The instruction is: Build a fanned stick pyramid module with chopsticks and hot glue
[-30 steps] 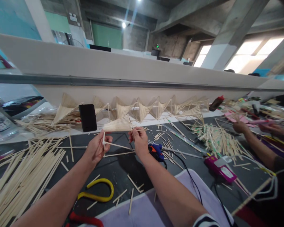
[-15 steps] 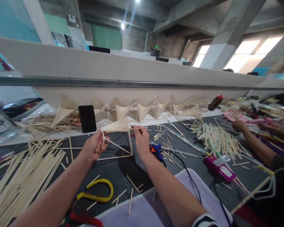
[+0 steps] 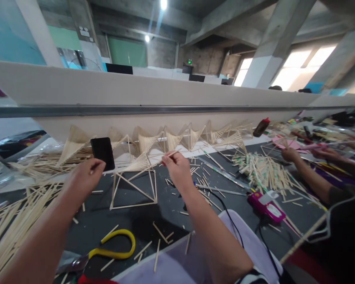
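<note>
My right hand (image 3: 177,169) pinches a thin wooden stick (image 3: 158,163) whose left end reaches to the top of a small stick frame (image 3: 133,205). This frame stands on the dark table, with a fan of closely laid sticks (image 3: 138,162) along its top and a diagonal brace in its side. My left hand (image 3: 87,177) is off the frame, to its left, before a black phone (image 3: 103,153). Its thumb and fingers are pressed together; whether anything is in them is hidden. Long loose sticks (image 3: 26,225) lie under and beside my left forearm.
Finished-looking stick frames (image 3: 173,140) line the back wall. Yellow-handled pliers or cutters (image 3: 112,252) lie in front. Cut sticks (image 3: 263,173) heap on the right beside a magenta device (image 3: 266,207) with cables. A co-worker's hands (image 3: 290,154) are at the far right.
My left hand has let go of the frame and moved left toward the phone. The frame now stands on the table by itself. My right hand still holds a stick near the fan.
</note>
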`<control>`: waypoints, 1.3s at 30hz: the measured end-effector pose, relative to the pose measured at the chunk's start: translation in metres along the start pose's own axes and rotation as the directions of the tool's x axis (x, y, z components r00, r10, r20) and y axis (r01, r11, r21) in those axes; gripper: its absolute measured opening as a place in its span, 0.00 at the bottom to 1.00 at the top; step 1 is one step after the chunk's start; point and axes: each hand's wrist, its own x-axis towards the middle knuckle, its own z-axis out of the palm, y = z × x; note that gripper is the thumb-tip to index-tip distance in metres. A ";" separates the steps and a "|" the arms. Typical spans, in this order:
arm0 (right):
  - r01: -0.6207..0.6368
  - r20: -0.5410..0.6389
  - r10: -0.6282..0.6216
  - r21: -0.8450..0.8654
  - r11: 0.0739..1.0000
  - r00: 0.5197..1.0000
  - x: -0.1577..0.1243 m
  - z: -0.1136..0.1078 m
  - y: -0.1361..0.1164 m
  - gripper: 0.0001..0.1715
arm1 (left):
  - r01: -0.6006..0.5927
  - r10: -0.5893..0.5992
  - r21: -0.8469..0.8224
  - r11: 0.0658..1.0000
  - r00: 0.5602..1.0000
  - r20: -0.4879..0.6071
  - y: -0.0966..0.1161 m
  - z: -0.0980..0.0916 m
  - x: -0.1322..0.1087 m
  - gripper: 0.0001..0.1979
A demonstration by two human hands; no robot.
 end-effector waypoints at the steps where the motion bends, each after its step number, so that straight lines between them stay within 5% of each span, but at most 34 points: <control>1: 0.039 0.028 -0.038 -0.056 0.998 0.999 -0.006 0.003 -0.006 0.08 | -0.053 0.058 0.076 0.996 0.996 -0.072 0.013 -0.005 -0.006 0.14; 4: 0.181 0.157 -0.149 -0.211 0.961 0.976 -0.026 0.015 -0.021 0.08 | -0.280 0.278 -0.019 0.960 0.958 -0.064 0.050 -0.009 -0.030 0.13; 8: 0.224 0.244 -0.170 -0.212 0.951 0.955 -0.045 0.030 -0.030 0.09 | -0.395 0.402 -0.163 0.904 0.915 0.014 0.069 0.001 -0.054 0.11; 20: 0.017 0.264 -0.025 0.030 0.999 0.964 -0.047 0.038 -0.023 0.11 | -0.432 0.431 -0.009 0.902 0.898 0.088 0.061 -0.003 -0.045 0.07; 27: 0.093 0.399 -0.061 -0.062 0.994 0.915 -0.043 0.027 -0.033 0.11 | -0.365 0.371 0.114 0.924 0.928 -0.032 0.066 -0.036 -0.044 0.08; 30: 0.210 0.580 -0.042 -0.226 0.951 0.813 -0.057 0.039 -0.029 0.10 | -0.323 0.339 0.142 0.936 0.935 -0.105 0.063 -0.051 -0.043 0.08; 34: 0.547 0.876 0.083 -0.368 0.752 0.474 -0.103 0.069 -0.011 0.09 | -0.322 0.340 0.124 0.938 0.926 -0.164 0.061 -0.059 -0.043 0.08; 37: 0.667 0.904 0.195 -0.414 0.620 0.380 -0.136 0.087 0.000 0.10 | -0.325 0.338 0.110 0.940 0.931 -0.137 0.060 -0.061 -0.043 0.09; 39: 0.707 0.907 0.179 -0.411 0.576 0.381 -0.150 0.095 0.004 0.11 | -0.334 0.346 0.109 0.936 0.929 -0.133 0.058 -0.062 -0.042 0.09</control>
